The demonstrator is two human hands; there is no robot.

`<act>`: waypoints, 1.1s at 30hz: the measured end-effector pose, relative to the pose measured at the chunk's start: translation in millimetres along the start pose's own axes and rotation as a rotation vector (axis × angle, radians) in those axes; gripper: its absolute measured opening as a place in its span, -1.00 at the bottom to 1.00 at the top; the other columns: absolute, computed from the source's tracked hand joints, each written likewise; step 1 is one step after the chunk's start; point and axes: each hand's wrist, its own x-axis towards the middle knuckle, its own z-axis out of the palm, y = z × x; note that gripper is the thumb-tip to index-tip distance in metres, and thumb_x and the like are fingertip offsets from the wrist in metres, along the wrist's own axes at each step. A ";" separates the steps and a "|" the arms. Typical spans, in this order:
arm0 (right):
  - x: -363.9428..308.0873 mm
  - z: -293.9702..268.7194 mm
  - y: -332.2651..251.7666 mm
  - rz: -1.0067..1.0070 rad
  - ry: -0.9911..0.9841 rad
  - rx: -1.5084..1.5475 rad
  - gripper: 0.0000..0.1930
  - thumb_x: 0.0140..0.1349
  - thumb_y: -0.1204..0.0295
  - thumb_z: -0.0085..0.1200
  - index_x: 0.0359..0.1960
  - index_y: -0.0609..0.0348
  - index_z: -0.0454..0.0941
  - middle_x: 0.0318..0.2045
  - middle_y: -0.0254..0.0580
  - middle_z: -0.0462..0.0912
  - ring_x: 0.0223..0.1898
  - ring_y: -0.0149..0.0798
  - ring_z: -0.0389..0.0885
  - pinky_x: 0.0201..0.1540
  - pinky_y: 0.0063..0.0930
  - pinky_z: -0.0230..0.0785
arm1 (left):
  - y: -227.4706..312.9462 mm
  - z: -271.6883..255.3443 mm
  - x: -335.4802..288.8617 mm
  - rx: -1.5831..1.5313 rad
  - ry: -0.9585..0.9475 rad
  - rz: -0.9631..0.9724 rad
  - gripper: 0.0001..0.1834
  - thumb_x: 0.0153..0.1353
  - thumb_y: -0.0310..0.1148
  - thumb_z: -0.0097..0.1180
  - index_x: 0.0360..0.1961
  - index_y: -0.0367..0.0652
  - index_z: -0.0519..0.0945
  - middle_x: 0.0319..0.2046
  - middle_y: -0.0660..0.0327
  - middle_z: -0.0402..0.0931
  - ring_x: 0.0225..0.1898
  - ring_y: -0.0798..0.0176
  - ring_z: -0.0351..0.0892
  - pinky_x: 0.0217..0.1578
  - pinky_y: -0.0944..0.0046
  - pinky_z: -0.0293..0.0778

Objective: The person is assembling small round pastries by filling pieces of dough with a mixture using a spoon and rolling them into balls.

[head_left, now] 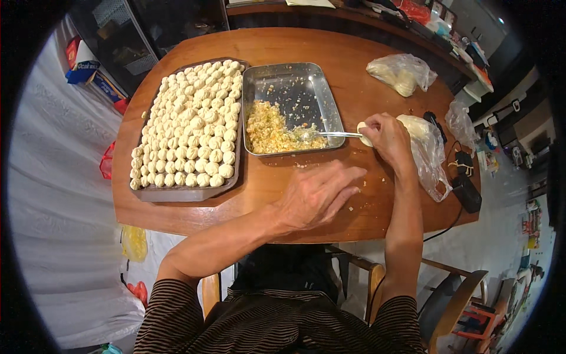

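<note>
The fingers of the right hand (386,134) are curled around a small round piece of pale dough (364,134), pinching it at the right end of the wooden table (354,59). The left hand (318,197) rests flat on the near edge of the table, fingers spread and loose, holding nothing. A metal spoon (336,134) lies with its handle pointing at the dough and its bowl in the yellowish chopped filling (274,131), heaped in the near left corner of the rectangular steel pan (321,88).

Most of the work looks done: the one dark tray (188,193) to the left is packed edge to edge with small shaped dumplings (191,124), well over a hundred, too many to count exactly, and roughly two thirds of the pan shows bare. What remains is that heap of filling and the dough in the clear plastic bag (427,147) just right of the hand. A second bag (401,72) sits farther off.
</note>
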 end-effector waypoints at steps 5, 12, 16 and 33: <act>-2.4 0.4 -7.1 -0.007 -0.010 -0.049 -0.74 0.18 0.32 0.41 -0.22 0.26 0.75 -0.17 0.03 0.72 -0.08 0.12 0.72 -0.02 -0.03 0.53 | 4.1 3.0 -3.3 0.017 -0.024 0.001 -0.49 0.18 -0.58 0.43 0.17 -0.25 0.59 -0.36 0.07 0.57 -0.38 0.04 0.63 -0.38 0.12 0.56; -3.9 4.5 -4.0 -0.042 -0.016 -0.121 -0.73 0.20 0.32 0.40 -0.18 0.27 0.75 -0.14 0.07 0.72 -0.06 0.14 0.72 0.01 -0.01 0.54 | 1.6 2.1 -1.5 0.022 -0.016 -0.001 -0.52 0.20 -0.56 0.41 0.15 -0.23 0.59 -0.32 0.06 0.59 -0.35 0.01 0.65 -0.36 0.11 0.58; -3.2 4.1 -6.3 -0.042 -0.016 -0.143 -0.73 0.21 0.32 0.39 -0.17 0.27 0.75 -0.13 0.08 0.72 -0.05 0.14 0.71 0.03 0.00 0.54 | 0.6 -1.0 2.6 0.049 -0.053 -0.041 -0.58 0.23 -0.53 0.39 0.12 -0.21 0.61 -0.30 0.05 0.61 -0.32 -0.01 0.69 -0.34 0.08 0.60; -7.1 3.6 -11.3 -0.027 -0.001 -0.142 -0.82 0.22 0.40 0.38 -0.24 0.25 0.73 -0.20 0.02 0.70 -0.12 0.13 0.72 -0.06 0.02 0.53 | -19.8 -9.5 0.3 -0.017 -0.052 -0.144 -0.67 0.26 -0.56 0.36 0.05 -0.24 0.63 -0.25 0.01 0.66 -0.31 -0.02 0.74 -0.32 0.11 0.65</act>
